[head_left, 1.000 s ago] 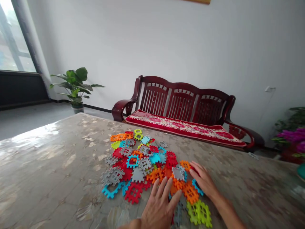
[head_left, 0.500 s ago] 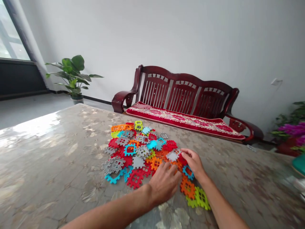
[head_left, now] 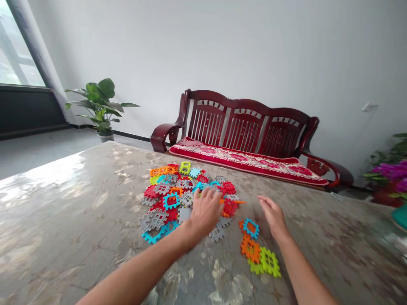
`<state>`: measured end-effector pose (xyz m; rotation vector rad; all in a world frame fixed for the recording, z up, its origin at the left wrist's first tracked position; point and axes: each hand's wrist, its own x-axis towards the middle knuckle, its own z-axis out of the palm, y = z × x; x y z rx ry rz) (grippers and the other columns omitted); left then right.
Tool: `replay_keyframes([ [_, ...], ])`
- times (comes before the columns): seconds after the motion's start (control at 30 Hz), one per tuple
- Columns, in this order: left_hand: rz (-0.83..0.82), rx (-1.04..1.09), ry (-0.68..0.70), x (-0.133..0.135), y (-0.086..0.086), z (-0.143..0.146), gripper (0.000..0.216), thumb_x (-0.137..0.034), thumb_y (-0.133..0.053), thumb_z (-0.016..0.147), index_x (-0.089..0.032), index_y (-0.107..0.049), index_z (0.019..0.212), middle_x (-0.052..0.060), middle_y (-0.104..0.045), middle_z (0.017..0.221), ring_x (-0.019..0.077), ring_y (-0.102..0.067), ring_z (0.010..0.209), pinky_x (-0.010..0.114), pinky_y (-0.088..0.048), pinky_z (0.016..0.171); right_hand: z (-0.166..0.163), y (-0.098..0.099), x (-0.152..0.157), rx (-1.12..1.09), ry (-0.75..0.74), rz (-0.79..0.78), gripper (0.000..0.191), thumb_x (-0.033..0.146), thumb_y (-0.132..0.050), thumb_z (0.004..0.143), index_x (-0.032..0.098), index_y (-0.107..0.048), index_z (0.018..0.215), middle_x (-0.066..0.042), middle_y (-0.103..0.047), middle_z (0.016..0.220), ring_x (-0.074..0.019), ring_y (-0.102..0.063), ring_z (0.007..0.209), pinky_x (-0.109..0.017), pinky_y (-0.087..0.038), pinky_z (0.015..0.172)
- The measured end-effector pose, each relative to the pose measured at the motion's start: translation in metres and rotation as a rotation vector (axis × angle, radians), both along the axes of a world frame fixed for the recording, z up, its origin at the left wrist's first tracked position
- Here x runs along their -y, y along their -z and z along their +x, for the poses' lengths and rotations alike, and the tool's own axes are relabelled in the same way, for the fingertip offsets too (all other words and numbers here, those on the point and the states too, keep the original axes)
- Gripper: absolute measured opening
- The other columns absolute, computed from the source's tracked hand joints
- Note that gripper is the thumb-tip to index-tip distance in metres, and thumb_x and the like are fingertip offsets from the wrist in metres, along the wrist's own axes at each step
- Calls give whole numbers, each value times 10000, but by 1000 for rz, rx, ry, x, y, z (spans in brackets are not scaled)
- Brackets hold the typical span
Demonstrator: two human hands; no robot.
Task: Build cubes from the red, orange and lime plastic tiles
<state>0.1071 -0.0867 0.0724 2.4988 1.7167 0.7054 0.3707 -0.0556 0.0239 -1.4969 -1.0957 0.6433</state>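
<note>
Several interlocking plastic building pieces in red, grey, blue, orange and green lie heaped on the table, among them a blue frame piece [head_left: 171,201] and a grey piece [head_left: 158,218]. My left hand [head_left: 206,209] rests palm down over the heap's right half, fingers apart and hiding the pieces under them. Beside the heap, my right hand [head_left: 274,218] is held on edge with straight fingers and nothing in it. Between that hand and me lies a short row: a blue window piece [head_left: 251,228], an orange piece [head_left: 250,249] and a green piece [head_left: 269,262].
A patterned table [head_left: 95,254] spreads under everything. Beyond it stands a dark red wooden bench [head_left: 244,123] with a red cushion cover [head_left: 241,159]. There is a potted plant [head_left: 103,106] at the back left, and purple flowers [head_left: 392,171] are at the right edge.
My left hand has moved left and farther onto the heap. My right hand has drawn away to the right. Pieces on the heap's right side have shifted left, apart from the short row.
</note>
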Motion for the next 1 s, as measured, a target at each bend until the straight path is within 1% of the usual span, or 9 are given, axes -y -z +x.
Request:
replay_keyframes([
  [0.07, 43, 5, 169, 25, 10, 13, 316, -448, -444, 950, -315, -614, 1180, 47, -610, 1303, 277, -423, 1338, 565, -248, 1140, 12, 12, 3, 34, 78, 40, 495, 570, -633, 631, 192, -741, 932, -110, -744, 1078, -322, -616, 1122, -448, -446, 995],
  [0.13, 69, -28, 395, 54, 22, 31, 491, -588, -408, 923, -308, -544, 1303, 71, -515, 1431, 294, -326, 1412, 590, -200, 1163, 13, 19, 5, 26, 88, 63, 518, 580, -616, 655, 193, -733, 979, -110, -733, 1123, -317, -606, 1147, -440, -443, 1003],
  [0.2, 88, -111, 595, 78, 35, 51, 630, -689, -400, 873, -267, -533, 1322, 115, -482, 1459, 326, -267, 1442, 627, -175, 1160, 4, 23, 8, -28, 49, 82, 501, 564, -616, 685, 204, -725, 1016, -102, -718, 1173, -301, -592, 1181, -429, -434, 1026],
  [0.27, 102, -164, 673, 90, 44, 67, 654, -693, -415, 862, -249, -526, 1329, 133, -474, 1465, 334, -299, 1422, 631, -211, 1144, -10, 23, 9, -139, -25, 100, 454, 541, -607, 726, 220, -721, 1026, -91, -708, 1200, -280, -582, 1210, -426, -426, 1045],
  [0.37, 116, -174, 645, 88, 49, 79, 566, -617, -410, 899, -255, -529, 1318, 115, -469, 1473, 331, -297, 1420, 650, -218, 1135, -25, 22, 9, -290, -172, 97, 388, 523, -613, 751, 226, -728, 973, -92, -722, 1167, -267, -592, 1208, -426, -448, 1034],
  [0.43, 139, -188, 612, 80, 47, 78, 463, -535, -414, 929, -257, -565, 1267, 95, -511, 1430, 317, -287, 1425, 643, -192, 1152, -24, 22, 8, -312, -211, 91, 379, 526, -622, 752, 220, -731, 950, -100, -729, 1142, -269, -613, 1179, -426, -473, 1006],
  [0.67, 178, -243, 451, 52, 41, 47, 262, -384, -443, 962, -243, -624, 1088, 73, -619, 1228, 285, -410, 1333, 596, -206, 1151, 8, 27, 7, -154, -60, 104, 468, 573, -648, 726, 189, -725, 983, -105, -736, 1103, -283, -643, 1097, -411, -482, 975],
  [0.83, 179, -306, 429, 44, 41, 32, 184, -320, -471, 959, -208, -599, 1028, 40, -641, 997, 212, -588, 1032, 516, -284, 1109, 6, 27, 7, -73, -93, 87, 466, 569, -645, 706, 185, -736, 953, -108, -747, 1044, -295, -653, 1044, -425, -476, 963],
  [1.0, 166, -364, 426, 40, 41, 33, 235, -360, -422, 986, -186, -580, 986, 46, -627, 927, 194, -610, 906, 377, -427, 881, 2, 25, 6, 20, -67, 109, 434, 530, -632, 683, 181, -743, 916, -111, -757, 995, -305, -665, 991, -442, -476, 952],
])
